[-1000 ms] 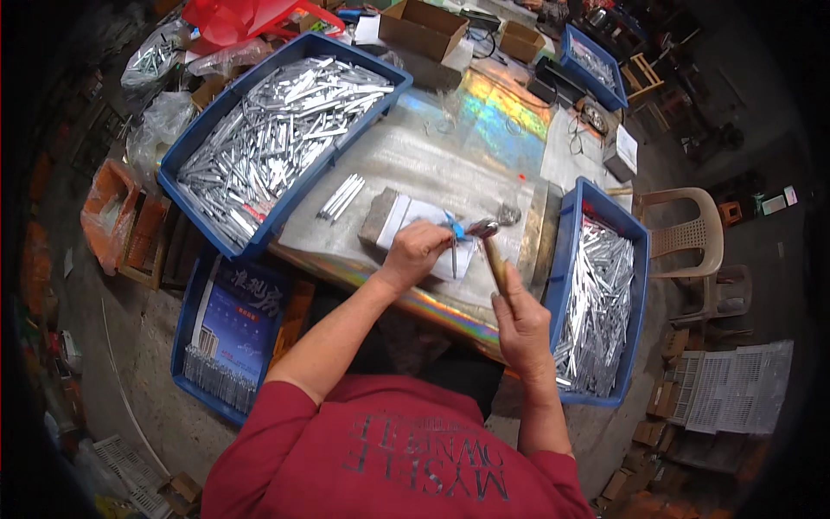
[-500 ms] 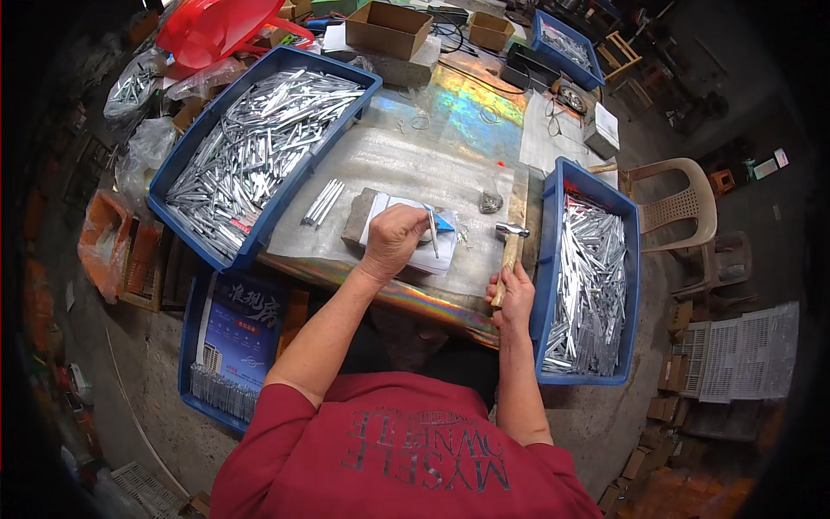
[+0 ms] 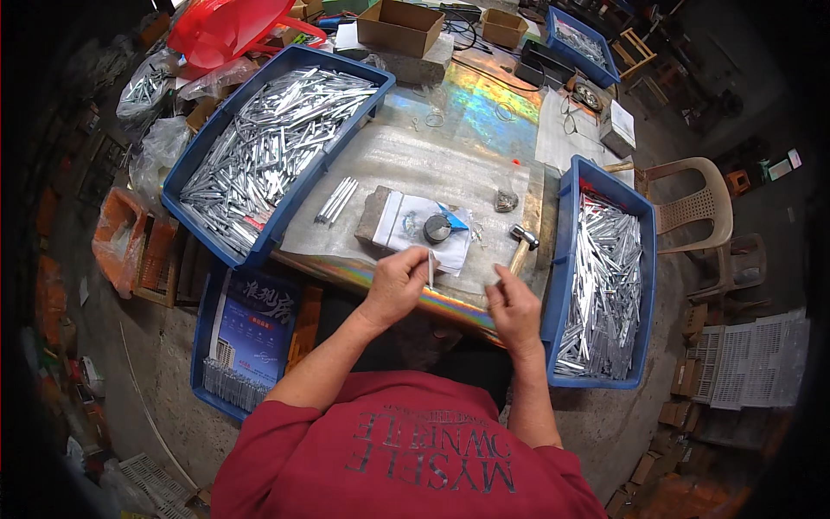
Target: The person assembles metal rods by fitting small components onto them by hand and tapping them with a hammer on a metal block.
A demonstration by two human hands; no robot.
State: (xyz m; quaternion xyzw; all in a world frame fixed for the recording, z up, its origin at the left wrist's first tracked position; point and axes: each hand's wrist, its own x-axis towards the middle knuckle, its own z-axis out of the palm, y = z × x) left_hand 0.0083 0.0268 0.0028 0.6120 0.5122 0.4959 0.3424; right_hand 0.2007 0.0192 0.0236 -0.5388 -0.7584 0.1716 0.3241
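My left hand [image 3: 393,287] pinches a thin silver metal rod [image 3: 430,268] upright at the table's front edge. Beside the hammer [image 3: 521,242], my right hand [image 3: 516,310] is off the handle, its fingers loosely apart with nothing seen in them. The hammer lies on the table with its head pointing away from me. Ahead of my left hand is a stone block [image 3: 370,218] partly covered with white paper [image 3: 393,227]. A dark round metal piece [image 3: 437,228] and a blue pointed piece [image 3: 453,217] rest on it. Several silver rods [image 3: 337,201] lie in a row left of the block.
Blue bins of silver rods flank the table: a large bin [image 3: 177,186] at left, another bin [image 3: 644,285] at right. A small clear bag [image 3: 506,201] lies behind the hammer. Cardboard box [image 3: 398,30] at the back, plastic chair [image 3: 718,203] at right, lower bin [image 3: 197,346] at left.
My right hand has let go of the hammer, which now lies on the table. My left hand has drawn back toward me with the rod, uncovering the round metal piece.
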